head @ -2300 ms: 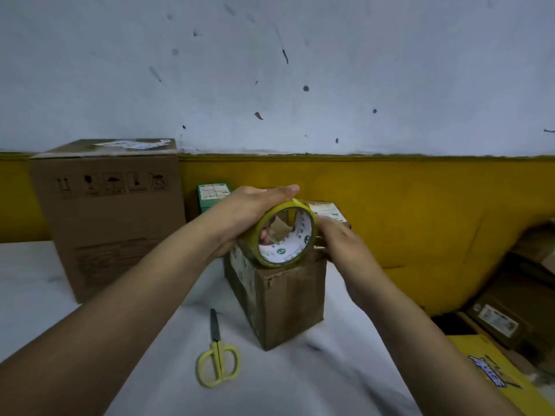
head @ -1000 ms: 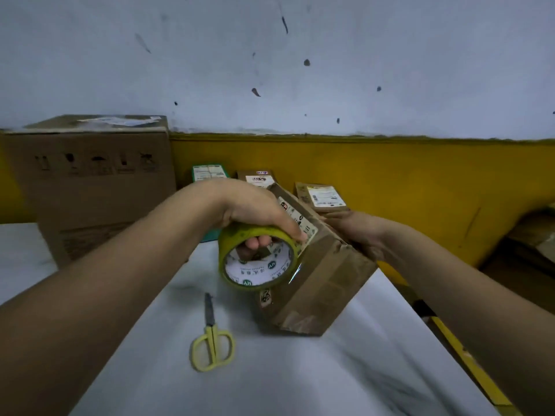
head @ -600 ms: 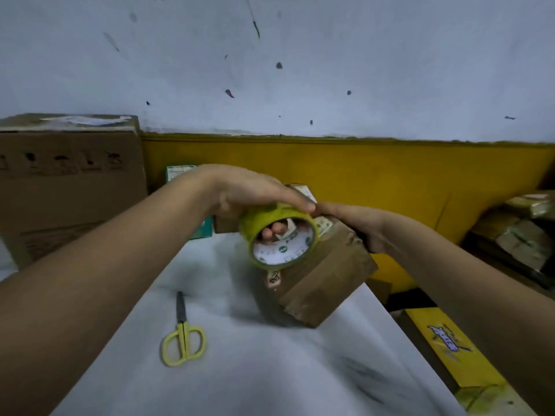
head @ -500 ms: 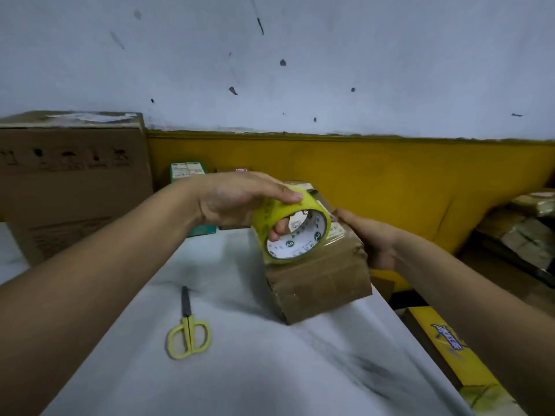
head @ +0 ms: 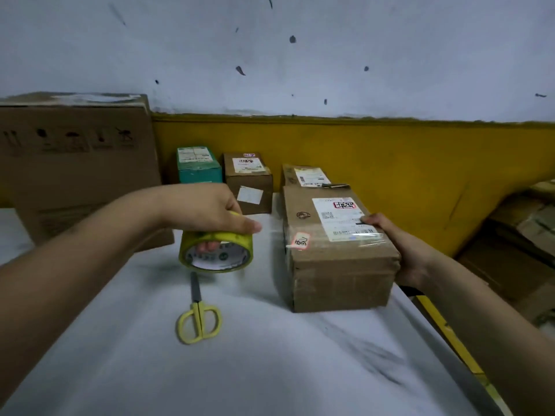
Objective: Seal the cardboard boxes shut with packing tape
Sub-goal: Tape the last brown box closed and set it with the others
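Gripping the tape roll (head: 216, 250) from above, the left hand (head: 207, 210) has its thumb over the yellow rim and its fingers tucked into the core. The roll hangs tilted just above the table (head: 270, 370), left of the box (head: 339, 265) and apart from it.

The right hand (head: 402, 250) clasps the box's right end. Its thumb is on the top face by the label (head: 339, 217); the other fingers are hidden behind the side. The box sits flat on the table, near the right edge.

A glossy band of clear tape crosses the box top over the label's lower part. A faint sheen in the gap between roll and box may be a strip strung across. Too blurred to be sure.

The scissors (head: 198, 313) lie closed just below the roll, loops toward the person.

Handling, as judged:
- The box is small, stiff corrugated card and probably light. It is likely to skid on the smooth sheet when tape is pulled, so brace it at the end or press down on top.
- The corners look scuffed, so keep the grip on the flat faces.
- The tape is thin, clingy film that folds onto itself if slack. Carry the roll by the core so it can turn.

Small parcels (head: 247, 181) and a large carton (head: 75, 163) stand along the wall (head: 390, 151).
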Tool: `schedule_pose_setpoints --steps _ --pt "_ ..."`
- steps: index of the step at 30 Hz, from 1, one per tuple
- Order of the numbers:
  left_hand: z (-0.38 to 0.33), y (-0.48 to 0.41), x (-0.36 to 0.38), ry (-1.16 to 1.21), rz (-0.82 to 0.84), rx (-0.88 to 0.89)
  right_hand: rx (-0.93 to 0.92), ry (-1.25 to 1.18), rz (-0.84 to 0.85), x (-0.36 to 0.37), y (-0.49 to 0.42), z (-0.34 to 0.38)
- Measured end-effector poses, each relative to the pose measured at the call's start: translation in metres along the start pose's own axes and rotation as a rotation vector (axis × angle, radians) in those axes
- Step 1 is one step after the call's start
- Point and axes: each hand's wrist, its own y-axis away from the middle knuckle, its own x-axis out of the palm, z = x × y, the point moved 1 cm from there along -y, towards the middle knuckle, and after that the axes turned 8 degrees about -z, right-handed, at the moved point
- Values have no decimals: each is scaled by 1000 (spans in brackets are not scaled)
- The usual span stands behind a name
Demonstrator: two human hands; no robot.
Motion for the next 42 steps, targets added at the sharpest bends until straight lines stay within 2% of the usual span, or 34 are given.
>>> schedule_pose_setpoints --steps 5,9,12,14,17,20,21,24,27,28,30,32,33,36,39,42 --pt "13 -19 26 61 4 -58 39 -117 21 -1 -4 -13" --pt "6 -22 30 222 45 8 37 -283 56 7 2 -20" --pt "-1 -19 8 499 -53 109 54 -487 48 19 4 -26" --pt "2 -13 -7 809 -137 197 33 -626 37 28 7 -26" --pt "12 -7 -8 1163 -118 307 56 -700 91 51 13 -31" --pt "14 -2 7 1502 -95 184 105 -649 193 73 10 -47" --pt "14 1 10 1566 -110 133 95 -569 169 81 8 -50" --pt "13 8 14 1471 -162 55 -63 -172 29 85 0 -52" --pt "7 8 15 1396 -157 69 -370 294 -129 77 -14 -36" --pt "3 6 15 1361 -151 74 -433 361 -197 71 -20 -27" --pt "-8 0 11 1259 -132 56 -466 267 -214 72 -10 6" --pt "-22 -6 7 1189 -85 49 -442 153 -152 77 3 36" --pt "-27 -8 5 1175 -50 50 -437 177 -112 81 7 46" --pt "-35 -14 1 1126 -13 44 -462 383 -83 97 13 54" --pt "-34 -11 -1 1049 -110 35 -575 743 -83 107 8 47" --pt "-40 4 -13 866 -206 23 -648 1015 -96 111 4 49"
